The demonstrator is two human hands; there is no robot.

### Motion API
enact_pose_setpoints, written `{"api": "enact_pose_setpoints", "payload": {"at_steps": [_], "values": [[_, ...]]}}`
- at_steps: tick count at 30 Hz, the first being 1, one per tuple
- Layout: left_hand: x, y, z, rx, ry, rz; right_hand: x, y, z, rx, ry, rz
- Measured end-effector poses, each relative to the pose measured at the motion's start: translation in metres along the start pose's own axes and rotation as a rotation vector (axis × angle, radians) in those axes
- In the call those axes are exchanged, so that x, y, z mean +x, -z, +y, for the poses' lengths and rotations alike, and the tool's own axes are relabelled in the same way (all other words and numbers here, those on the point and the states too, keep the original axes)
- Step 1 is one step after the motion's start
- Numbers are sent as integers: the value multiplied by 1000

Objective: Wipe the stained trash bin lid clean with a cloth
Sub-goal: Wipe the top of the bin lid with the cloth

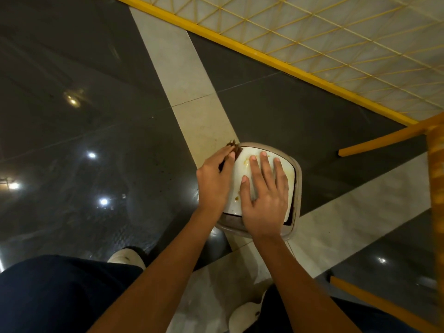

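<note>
Head view: we look down at a small bin (298, 181) that stands on the floor (96, 116). The floor has dark shiny tiles and pale strips, and the bin sits where a pale strip meets a dark tile.

The white lid (237, 181) is on top of the bin, a bit tilted. It has yellow-brown stains (246, 162) on it (some near the top, some low down by the thumb, some along the right edge).

The left hand (213, 181) is at the lid's left edge. Its grip is closed round a brown cloth (235, 147), and the cloth pokes out past the fingertips at the lid's top left corner, touching the lid.

The right hand (264, 198) lies flat on the lid. Its grip is open, with straight, spread fingers pressing down and holding nothing.

Two pale shoes (127, 257) and dark trouser legs show at the bottom. A yellow grid fence (240, 45) runs across the top right, well apart from the bin.
</note>
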State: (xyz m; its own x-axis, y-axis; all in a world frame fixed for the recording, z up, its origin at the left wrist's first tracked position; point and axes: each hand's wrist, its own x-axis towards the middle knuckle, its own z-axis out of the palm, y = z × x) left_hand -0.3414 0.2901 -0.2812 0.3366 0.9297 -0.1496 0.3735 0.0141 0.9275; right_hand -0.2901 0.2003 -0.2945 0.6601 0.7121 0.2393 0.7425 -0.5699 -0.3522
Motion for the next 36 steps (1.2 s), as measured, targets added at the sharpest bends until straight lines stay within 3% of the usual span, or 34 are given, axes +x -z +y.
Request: {"api": "enact_pose_setpoints", "payload": {"at_steps": [3,9,14,19,24,30,36], "values": [[21,-5,3,16,88,-31,1,-1,0,8,2,-1],[-7,3,1,8,-40,-2,1,-2,-1,5,-9,5],[9,-1,6,-22,110,-22,2,-2,-1,-3,-8,4],[-27,10,3,-31,43,3,1,-2,-1,11,-18,2],[-16,11,-5,-33,239,-6,2,-2,-1,-24,-10,-1],[-46,11,0,-85,128,68,1,-2,-1,-21,-7,3],[-30,11,-5,-101,270,54,2,-2,0,-23,-6,14]]}}
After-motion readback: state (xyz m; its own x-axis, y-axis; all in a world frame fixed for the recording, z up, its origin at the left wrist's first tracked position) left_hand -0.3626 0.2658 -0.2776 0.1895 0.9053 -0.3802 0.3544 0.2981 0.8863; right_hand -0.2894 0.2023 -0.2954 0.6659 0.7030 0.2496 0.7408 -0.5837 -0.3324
